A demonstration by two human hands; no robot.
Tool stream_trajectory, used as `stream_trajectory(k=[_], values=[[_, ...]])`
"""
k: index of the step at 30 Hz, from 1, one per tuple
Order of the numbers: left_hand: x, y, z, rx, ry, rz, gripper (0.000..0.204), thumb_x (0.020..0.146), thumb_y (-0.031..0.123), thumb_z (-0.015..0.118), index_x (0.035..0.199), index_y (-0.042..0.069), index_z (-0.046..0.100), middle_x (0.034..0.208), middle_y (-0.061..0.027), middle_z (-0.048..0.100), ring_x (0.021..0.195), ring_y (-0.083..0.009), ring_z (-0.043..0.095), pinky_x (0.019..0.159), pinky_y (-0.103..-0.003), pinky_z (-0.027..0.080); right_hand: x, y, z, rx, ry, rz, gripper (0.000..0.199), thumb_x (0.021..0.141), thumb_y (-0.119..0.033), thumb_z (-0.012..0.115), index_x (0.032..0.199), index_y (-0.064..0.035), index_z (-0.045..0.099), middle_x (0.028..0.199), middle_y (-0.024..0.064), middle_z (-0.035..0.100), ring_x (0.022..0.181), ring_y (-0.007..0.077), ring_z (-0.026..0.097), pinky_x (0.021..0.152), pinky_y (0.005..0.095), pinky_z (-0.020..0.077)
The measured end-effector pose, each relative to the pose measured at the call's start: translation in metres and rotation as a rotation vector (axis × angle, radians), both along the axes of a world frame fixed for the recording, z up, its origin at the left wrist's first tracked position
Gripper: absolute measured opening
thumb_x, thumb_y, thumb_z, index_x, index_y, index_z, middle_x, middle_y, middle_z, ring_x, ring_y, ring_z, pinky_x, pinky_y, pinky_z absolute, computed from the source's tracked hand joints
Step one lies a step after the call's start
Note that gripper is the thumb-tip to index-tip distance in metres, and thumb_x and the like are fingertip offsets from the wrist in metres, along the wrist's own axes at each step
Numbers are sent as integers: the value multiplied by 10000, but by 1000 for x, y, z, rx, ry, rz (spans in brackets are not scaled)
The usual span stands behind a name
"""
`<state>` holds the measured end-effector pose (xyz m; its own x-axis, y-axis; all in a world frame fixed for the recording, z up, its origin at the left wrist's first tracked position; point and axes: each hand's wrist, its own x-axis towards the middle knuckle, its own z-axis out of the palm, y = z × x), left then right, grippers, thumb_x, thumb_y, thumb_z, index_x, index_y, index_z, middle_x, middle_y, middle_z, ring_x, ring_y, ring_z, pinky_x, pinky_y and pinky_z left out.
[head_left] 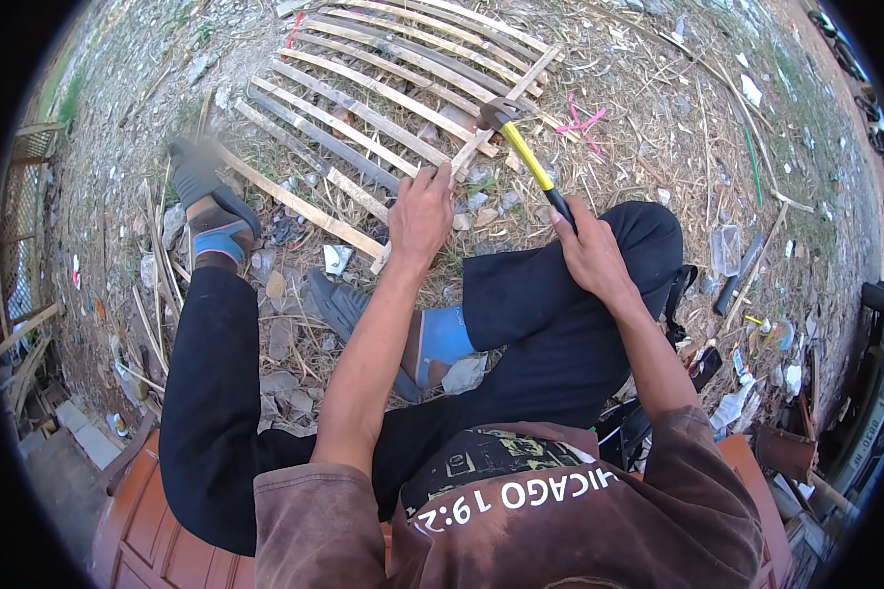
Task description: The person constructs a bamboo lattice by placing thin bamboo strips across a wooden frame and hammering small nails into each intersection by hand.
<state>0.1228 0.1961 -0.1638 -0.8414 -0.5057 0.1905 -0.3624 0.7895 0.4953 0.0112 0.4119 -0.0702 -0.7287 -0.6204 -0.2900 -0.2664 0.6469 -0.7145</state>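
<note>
My right hand (pixel 593 257) is wrapped around the black grip of a claw hammer (pixel 527 157); its handle is yellow higher up. The metal head is over the wooden crosspiece (pixel 530 77) of a slatted frame. My left hand (pixel 421 214) has its fingers curled down over that crosspiece, near the end of a slat, and it hides part of the joint. Whether a nail is between the fingertips does not show. Several long thin wooden slats (pixel 373 102) lie side by side and meet the crosspiece at their right ends. A nearer slat (pixel 300 199) reaches the crosspiece's lower end.
My legs stretch over the littered ground, with a grey shoe (pixel 339 306) close to the frame. Pink ribbon (pixel 583 126) lies right of the slats. Farther right are a clear plastic tub (pixel 726 249) and a dark-handled blade (pixel 740 275). A reddish-brown panelled surface (pixel 172 530) is beneath me.
</note>
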Motion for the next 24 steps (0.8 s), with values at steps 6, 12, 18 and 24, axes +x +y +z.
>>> stream_trajectory(k=[6, 12, 18, 24], values=[[-11, -4, 4, 20, -35, 10, 316, 928, 129, 605, 1237, 98, 664, 1106, -74, 667, 963, -318, 620, 779, -450, 565, 2, 1, 0, -12, -30, -32, 212, 1044, -232, 522, 1084, -25, 510, 619, 226, 550, 612, 445, 589, 565, 487, 407], [-11, -9, 2, 19, -43, 27, 313, 931, 124, 619, 1238, 113, 680, 1119, -93, 678, 944, -325, 630, 808, -438, 537, 2, -1, -5, -30, -23, -31, 208, 1036, -224, 532, 1090, -24, 514, 621, 228, 553, 622, 453, 591, 570, 495, 409], [-12, -8, 1, 5, -22, 22, 291, 946, 150, 601, 1224, 96, 668, 1077, -80, 665, 934, -343, 615, 773, -468, 549, -5, -16, -2, 23, 176, 79, 207, 1032, -223, 525, 1086, -23, 516, 647, 252, 590, 646, 483, 595, 601, 554, 429], [-15, -8, -3, 0, -8, 6, 290, 946, 149, 598, 1222, 93, 669, 1076, -81, 658, 926, -347, 614, 768, -473, 554, -18, -26, -5, 81, 213, 139, 247, 1035, -254, 524, 1095, -15, 516, 642, 264, 588, 646, 484, 598, 608, 572, 426]])
